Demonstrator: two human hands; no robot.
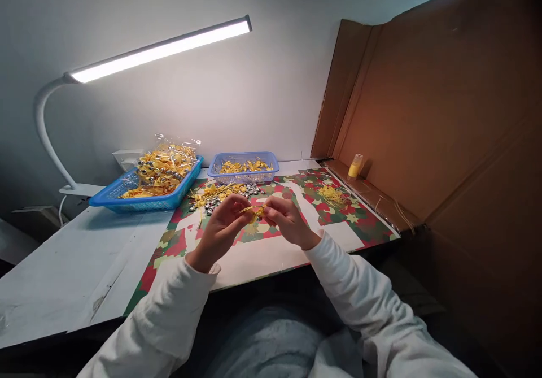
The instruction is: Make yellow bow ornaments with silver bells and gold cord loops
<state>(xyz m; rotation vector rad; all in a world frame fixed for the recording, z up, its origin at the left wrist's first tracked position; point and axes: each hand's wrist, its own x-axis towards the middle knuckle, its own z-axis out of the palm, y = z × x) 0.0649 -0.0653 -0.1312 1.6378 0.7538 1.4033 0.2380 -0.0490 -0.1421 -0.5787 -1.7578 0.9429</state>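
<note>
My left hand (225, 224) and my right hand (287, 220) meet above the front of the table, fingers pinched together. Between them is a small yellow ribbon piece (256, 214) with thin strands, partly covered by the fingertips. Its exact kind is too small to make out. Just behind my left hand lie a pile of yellow ribbon pieces (224, 191) and several small silver bells (253, 189), which look round and shiny.
A blue basket (146, 203) at left holds bagged yellow pieces; a smaller lilac-blue basket (243, 176) stands behind. Yellow strands (332, 195) lie at right, near a small yellow bottle (355, 166). A lit lamp (165, 50) hangs above; cardboard (423, 95) walls the right side.
</note>
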